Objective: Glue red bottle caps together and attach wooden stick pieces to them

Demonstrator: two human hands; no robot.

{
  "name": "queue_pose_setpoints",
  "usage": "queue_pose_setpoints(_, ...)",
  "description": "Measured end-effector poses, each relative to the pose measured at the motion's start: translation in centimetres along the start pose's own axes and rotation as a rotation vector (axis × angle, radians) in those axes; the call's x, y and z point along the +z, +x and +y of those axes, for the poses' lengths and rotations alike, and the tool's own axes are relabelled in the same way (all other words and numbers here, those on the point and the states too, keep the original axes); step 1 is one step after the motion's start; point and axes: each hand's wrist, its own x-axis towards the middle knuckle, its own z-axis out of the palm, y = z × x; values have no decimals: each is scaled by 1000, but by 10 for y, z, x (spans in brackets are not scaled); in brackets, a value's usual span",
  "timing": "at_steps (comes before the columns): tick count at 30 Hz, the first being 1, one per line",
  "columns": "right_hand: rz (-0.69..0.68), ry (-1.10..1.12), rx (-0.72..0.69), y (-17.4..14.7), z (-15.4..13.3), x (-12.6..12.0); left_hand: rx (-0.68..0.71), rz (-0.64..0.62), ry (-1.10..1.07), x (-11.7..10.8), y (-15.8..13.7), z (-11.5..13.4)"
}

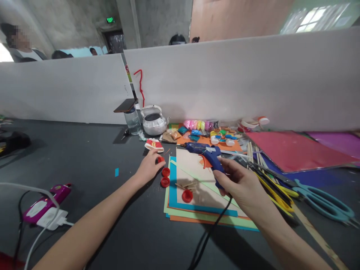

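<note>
My right hand (239,182) grips a blue hot glue gun (215,159) by its handle, the nozzle pointing left over the coloured paper sheets (194,165). Its orange trigger (206,161) shows in front of the fingers. At the left edge of the paper, my left hand (149,168) pinches a red bottle cap (160,159) between thumb and fingers, low at the table. Two more red caps (165,182) lie just nearer to me. Another red cap (187,195) sits on the paper beside short wooden sticks (187,185). A red and white paper piece (154,144) lies just beyond my left hand.
A small metal kettle (154,122) and a water jar (132,122) stand by the white partition (225,75). Scissors (323,200) and yellow-handled tools lie at right. A power strip (47,206) lies left; the glue gun's black cord (213,225) runs toward me.
</note>
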Motion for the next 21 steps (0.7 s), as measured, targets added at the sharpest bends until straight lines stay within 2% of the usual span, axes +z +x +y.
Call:
queue_pose_setpoints(5, -16, 30, 53, -1, 2, -3, 1, -11, 3, -13, 1, 3)
queue_pose_setpoints(9, -129, 113, 100, 1, 6, -4, -11, 17, 4, -19, 7, -6)
queue_pose_setpoints(13, -216, 196, 138, 2, 15, -5, -50, 14, -23, -14, 12, -16)
queue_pose_setpoints(17, -200, 168, 80, 3, 18, -6, -65, 26, -90, -13, 17, -18)
queue_pose_setpoints(21, -155, 105, 42, 3, 10, -7, -100, 74, -205, -19, 17, -4)
